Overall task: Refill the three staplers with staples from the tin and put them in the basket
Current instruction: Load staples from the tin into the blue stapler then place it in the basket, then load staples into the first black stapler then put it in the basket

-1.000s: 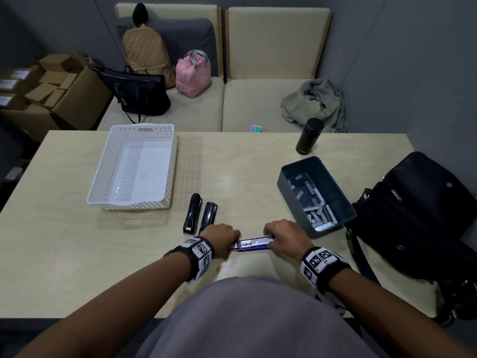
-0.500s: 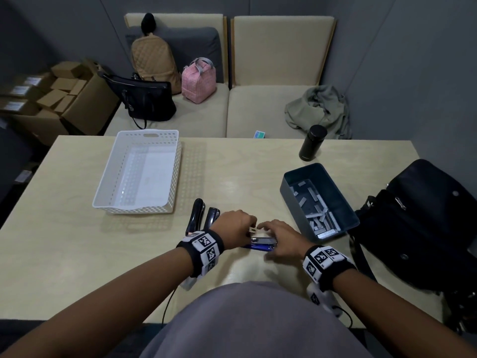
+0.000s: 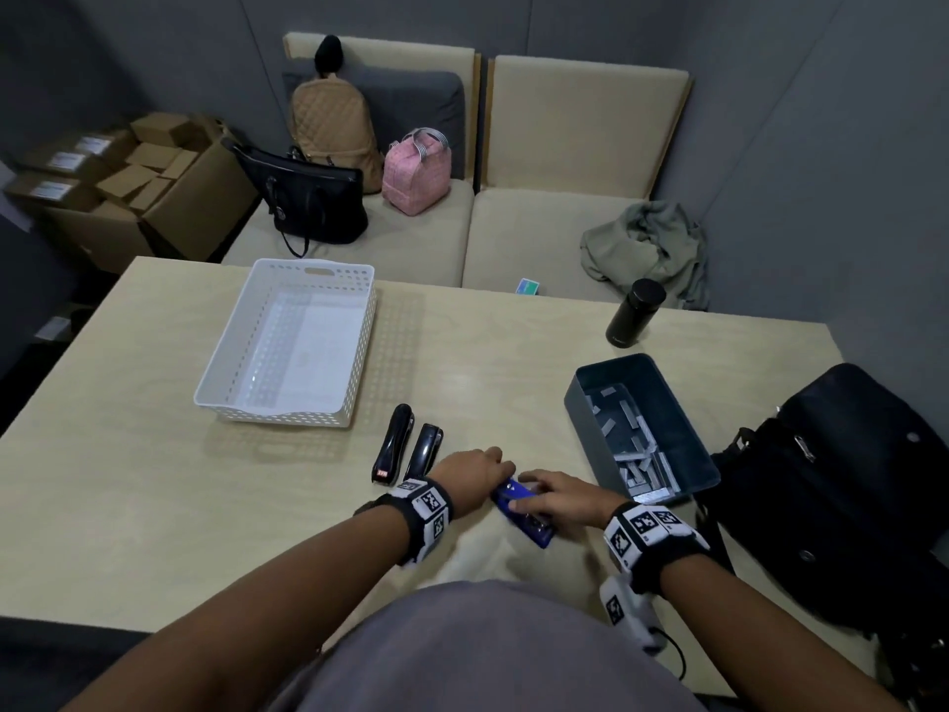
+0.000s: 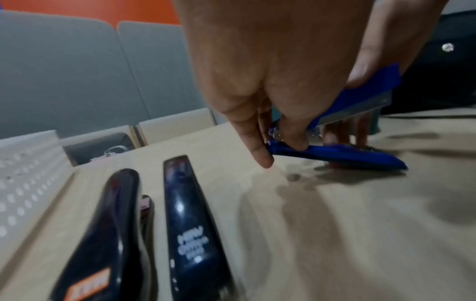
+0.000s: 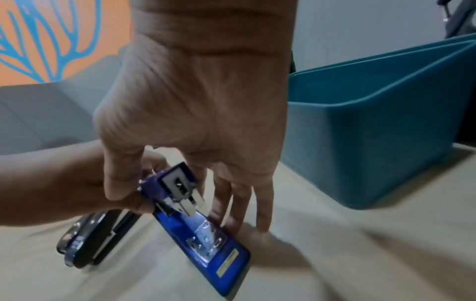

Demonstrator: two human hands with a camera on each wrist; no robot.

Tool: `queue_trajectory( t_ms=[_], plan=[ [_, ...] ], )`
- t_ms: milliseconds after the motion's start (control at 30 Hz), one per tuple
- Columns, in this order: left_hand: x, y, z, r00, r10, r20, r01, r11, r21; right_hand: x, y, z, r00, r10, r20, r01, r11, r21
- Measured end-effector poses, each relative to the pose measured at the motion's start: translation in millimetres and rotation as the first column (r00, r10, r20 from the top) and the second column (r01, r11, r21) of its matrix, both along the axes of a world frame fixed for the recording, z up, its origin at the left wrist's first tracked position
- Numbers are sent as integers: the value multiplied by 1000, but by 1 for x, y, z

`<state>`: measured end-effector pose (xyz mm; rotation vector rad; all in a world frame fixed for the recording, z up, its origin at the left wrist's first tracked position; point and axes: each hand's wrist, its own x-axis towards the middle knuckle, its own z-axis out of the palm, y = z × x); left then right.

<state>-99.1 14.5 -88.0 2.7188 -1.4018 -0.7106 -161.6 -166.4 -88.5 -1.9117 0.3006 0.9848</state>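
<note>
A blue stapler (image 3: 524,511) lies near the table's front edge, its base (image 5: 206,240) flat on the wood and its top arm (image 4: 360,97) raised. My left hand (image 3: 500,462) pinches its hinge end (image 4: 275,134). My right hand (image 5: 180,203) grips the raised arm, thumb on one side and fingers down the other. Two black staplers (image 3: 393,444) (image 3: 425,452) lie side by side just left of my left hand. The dark tin (image 3: 580,403) with several staple strips (image 3: 642,465) stands to the right. The white basket (image 3: 287,418) sits at the far left with nothing in it.
A black bottle (image 3: 634,313) stands beyond the tin near the far edge. A black bag (image 3: 847,485) covers the table's right end, close to the tin. Behind the table is a sofa with bags and a jacket.
The blue stapler has turned from lying crosswise between my hands to pointing diagonally toward me. Both hands have drawn closer together on it.
</note>
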Motion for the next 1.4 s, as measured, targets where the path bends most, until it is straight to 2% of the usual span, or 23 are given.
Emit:
queue_trajectory(
  t_ms=[67, 100, 133, 167, 233, 267, 333, 400, 467, 567, 633, 700, 800, 867, 967, 1067, 1167, 1300, 1400],
  plan=[
    [11, 5, 8, 999, 30, -36, -33, 995, -95, 8, 10, 11, 1000, -14, -14, 14, 998, 57],
    [17, 8, 12, 993, 85, -78, -97, 981, -166, 13, 17, 17, 999, -33, -13, 34, 997, 75],
    [21, 12, 17, 970, 189, -150, -222, 942, -250, 18, 23, 21, 997, -73, -7, 74, 993, 95],
    [27, 17, 21, 917, 314, -247, -383, 866, -321, 25, 30, 24, 991, -131, -8, 131, 984, 125],
    [36, 26, 31, 732, 530, -428, -677, 637, -368, 37, 48, 32, 959, -281, -37, 283, 936, 210],
    [41, 33, 33, 639, 595, -488, -766, 551, -332, 46, 62, 37, 937, -347, -51, 348, 905, 245],
    [49, 44, 38, 486, 604, -632, -862, 451, -233, 65, 90, 47, 901, -431, -46, 426, 859, 285],
    [54, 53, 44, 334, 509, -793, -921, 355, -160, 80, 116, 58, 879, -476, -29, 457, 822, 340],
    [69, 77, 52, 250, 467, -848, -959, 240, -150, 96, 144, 70, 890, -455, 27, 410, 826, 386],
    [98, 117, 60, 184, 439, -879, -981, 132, -140, 113, 168, 81, 920, -361, 152, 281, 879, 387],
    [117, 142, 66, 125, 390, -912, -992, 54, -113, 126, 184, 86, 933, -274, 234, 188, 924, 333],
    [138, 162, 70, 89, 381, -920, -994, -24, -106, 139, 198, 89, 903, -261, 341, 170, 947, 272],
    [175, 183, 65, 53, 451, -891, -988, -107, -113, 154, 213, 89, 829, -318, 461, 239, 945, 223],
    [197, 192, 53, 8, 516, -857, -988, -128, -86, 152, 212, 82, 829, -314, 463, 242, 947, 211],
    [236, 198, 23, -13, 596, -803, -998, -63, -31, 149, 205, 63, 825, -322, 464, 277, 947, 165],
    [255, 191, 15, -14, 659, -752, -1000, -25, -3, 141, 190, 46, 814, -389, 431, 367, 920, 138],
    [271, 176, 11, 34, 681, -732, -999, 10, -37, 132, 170, 25, 808, -424, 410, 437, 897, 69],
    [279, 156, 3, 161, 716, -680, -986, 89, -140, 126, 148, 8, 814, -444, 375, 477, 879, 5],
    [279, 144, 2, 257, 757, -601, -966, 179, -187, 127, 143, 2, 814, -470, 341, 500, 866, 0]
  ],
)
